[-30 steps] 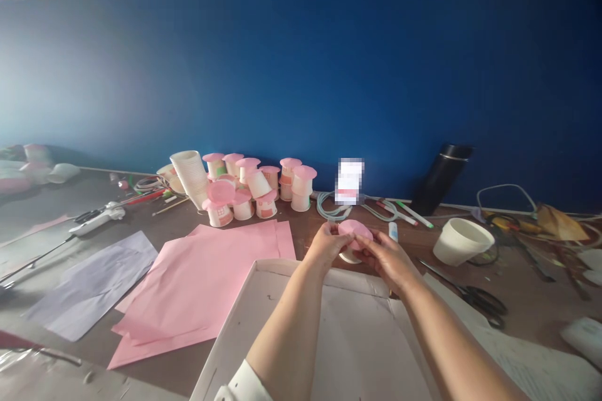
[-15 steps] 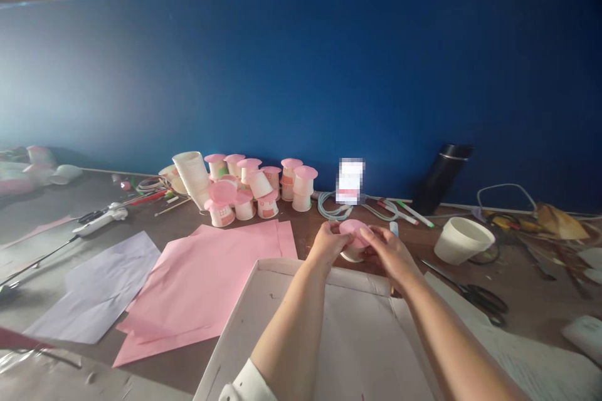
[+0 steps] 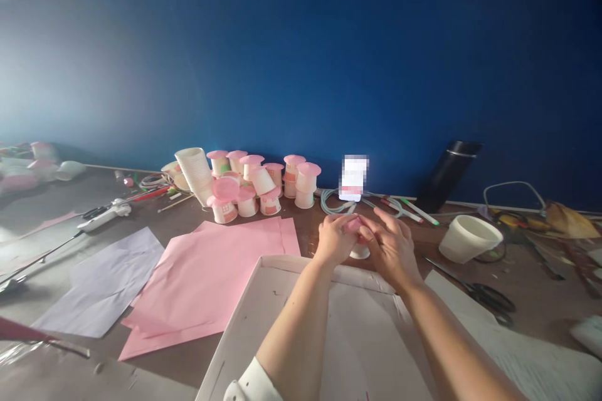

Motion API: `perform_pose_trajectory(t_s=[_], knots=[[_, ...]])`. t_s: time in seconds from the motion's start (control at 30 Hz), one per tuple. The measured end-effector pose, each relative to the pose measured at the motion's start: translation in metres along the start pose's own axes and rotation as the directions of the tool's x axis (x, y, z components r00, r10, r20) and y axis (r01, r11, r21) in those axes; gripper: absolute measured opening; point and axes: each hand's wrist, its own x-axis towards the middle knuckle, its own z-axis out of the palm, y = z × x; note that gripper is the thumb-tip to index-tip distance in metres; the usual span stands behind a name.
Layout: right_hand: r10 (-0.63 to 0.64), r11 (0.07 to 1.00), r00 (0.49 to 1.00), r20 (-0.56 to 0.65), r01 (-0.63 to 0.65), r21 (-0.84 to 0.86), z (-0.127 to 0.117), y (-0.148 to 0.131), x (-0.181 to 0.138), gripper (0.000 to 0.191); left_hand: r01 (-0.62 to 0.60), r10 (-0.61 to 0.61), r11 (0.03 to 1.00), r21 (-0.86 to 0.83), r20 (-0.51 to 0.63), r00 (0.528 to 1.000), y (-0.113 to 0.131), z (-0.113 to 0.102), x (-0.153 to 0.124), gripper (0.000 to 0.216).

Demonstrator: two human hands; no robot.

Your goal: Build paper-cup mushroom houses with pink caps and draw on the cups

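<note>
My left hand [image 3: 333, 239] and my right hand [image 3: 391, 247] meet over a small white paper cup [image 3: 360, 252] that stands upside down on the brown table just beyond a flat white cardboard box [image 3: 263, 301]. Both hands press a round pink paper cap [image 3: 353, 224] onto the cup's top. The left fingers curl round the cap's left edge. The right fingers lie partly spread over its right side and hide most of the cap.
Pink paper sheets [image 3: 216, 276] and a lilac sheet [image 3: 103, 279] lie to the left. A cluster of pink-capped cups [image 3: 254, 185] and a cup stack [image 3: 194, 170] stand by the blue wall. To the right are a tipped white cup [image 3: 468, 238], scissors [image 3: 484, 294], pens [image 3: 409, 208] and a black flask [image 3: 446, 175].
The hands have lowered the pink cap closer onto the cup and now cover it more. The camera view has shifted slightly.
</note>
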Motion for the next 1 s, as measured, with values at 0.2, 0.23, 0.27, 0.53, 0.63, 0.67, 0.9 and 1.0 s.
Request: perform_pose_trajectory(t_s=[0.2,0.23,0.27,0.53,0.63,0.67,0.9,1.0], knots=[[0.045,0.999,0.999,0.028,-0.044,-0.027,-0.0036,-0.0054,-0.0012,0.055,-0.113,0.107,0.973,0.202,0.041,0.993,0.0020,-0.0020,-0.0025,0.033],[0.047,0.999,0.999,0.027,-0.046,-0.028,-0.0036,-0.0060,-0.0012,0.056,-0.118,0.111,0.970,0.213,0.042,0.993,0.0022,-0.0021,-0.0028,0.034],[0.046,0.999,0.999,0.023,-0.046,-0.029,-0.0035,-0.0065,-0.0011,0.056,-0.125,0.118,0.967,0.224,0.043,0.992,0.0021,-0.0021,-0.0029,0.035],[0.059,0.998,0.998,0.019,-0.058,-0.027,-0.0025,-0.0085,-0.0017,0.054,-0.136,0.129,0.958,0.251,0.047,0.991,-0.0014,-0.0018,-0.0030,0.035],[0.062,0.998,0.998,0.027,-0.061,-0.015,-0.0014,-0.0087,-0.0016,0.056,-0.127,0.119,0.961,0.247,0.048,0.992,-0.0014,-0.0025,-0.0032,0.036],[0.062,0.998,0.998,0.032,-0.062,-0.009,-0.0011,-0.0087,-0.0015,0.056,-0.132,0.123,0.959,0.249,0.055,0.991,-0.0015,-0.0028,-0.0031,0.036],[0.067,0.997,0.997,0.040,-0.068,0.030,-0.0007,-0.0096,-0.0014,0.057,-0.140,0.128,0.965,0.221,0.069,0.989,-0.0005,-0.0043,-0.0027,0.036],[0.065,0.997,0.997,0.044,-0.067,0.042,-0.0006,-0.0096,-0.0018,0.057,-0.163,0.146,0.963,0.217,0.092,0.985,0.0005,-0.0047,-0.0030,0.036]])
